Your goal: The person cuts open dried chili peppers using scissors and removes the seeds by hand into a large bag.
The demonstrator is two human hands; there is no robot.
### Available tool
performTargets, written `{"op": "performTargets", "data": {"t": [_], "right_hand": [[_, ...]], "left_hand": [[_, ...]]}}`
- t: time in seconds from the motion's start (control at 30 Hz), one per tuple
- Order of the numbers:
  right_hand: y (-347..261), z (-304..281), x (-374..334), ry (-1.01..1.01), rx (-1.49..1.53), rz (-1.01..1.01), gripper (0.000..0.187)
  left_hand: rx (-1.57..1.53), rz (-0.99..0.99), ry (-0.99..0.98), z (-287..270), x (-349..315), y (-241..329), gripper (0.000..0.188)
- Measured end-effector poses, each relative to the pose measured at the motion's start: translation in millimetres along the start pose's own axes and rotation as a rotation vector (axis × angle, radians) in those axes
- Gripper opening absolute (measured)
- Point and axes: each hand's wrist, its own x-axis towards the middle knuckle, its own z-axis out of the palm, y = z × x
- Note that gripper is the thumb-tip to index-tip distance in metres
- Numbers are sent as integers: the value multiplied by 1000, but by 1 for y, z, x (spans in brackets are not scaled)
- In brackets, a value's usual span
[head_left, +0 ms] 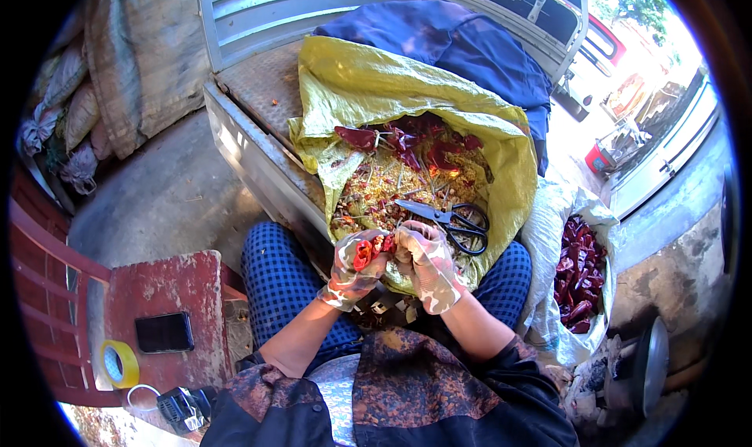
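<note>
Both my hands wear patterned camouflage gloves and meet over the near edge of a yellow woven sack (407, 69). My left hand (354, 271) is closed on a red dried chili pepper (364, 253). Right beside it, the fingers of my right hand (429, 265) are pinched together at the pepper's end; what lies between them is hidden. Just beyond my right hand, black-handled scissors (446, 217) rest on a heap of yellow seeds and stems (376, 187) in the opened sack. Several dark red chilies (407, 143) lie at the far side of that heap.
A white sack (544, 243) full of red chilies (578, 278) stands at my right. To my left, a worn red chair (176, 271) holds a phone (164, 332) and a yellow tape roll (120, 363). The yellow sack lies on a metal cart bed (262, 83), near a dark blue cloth (439, 32).
</note>
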Motion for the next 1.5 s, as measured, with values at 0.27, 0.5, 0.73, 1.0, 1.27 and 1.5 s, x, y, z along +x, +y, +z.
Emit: {"op": "performTargets", "data": {"t": [0.27,0.5,0.73,1.0,1.27,1.5], "right_hand": [[10,4,7,169,295,226,21],[6,3,16,170,-622,-443,12],[7,-10,31,183,-10,-17,16],[-24,-65,83,-75,-840,-90,14],[-45,-75,164,324,-1847,-190,24],[-37,-71,188,386,-1706,-9,19]], "left_hand": [[-727,-342,196,9,-11,-8,24],[-776,-287,89,6,-2,-12,32],[-755,-315,40,-7,-6,-20,19],[-801,-514,153,-18,-13,-34,17],[-966,-583,195,-18,-13,-31,19],[-828,-322,62,-13,0,-5,37]]}}
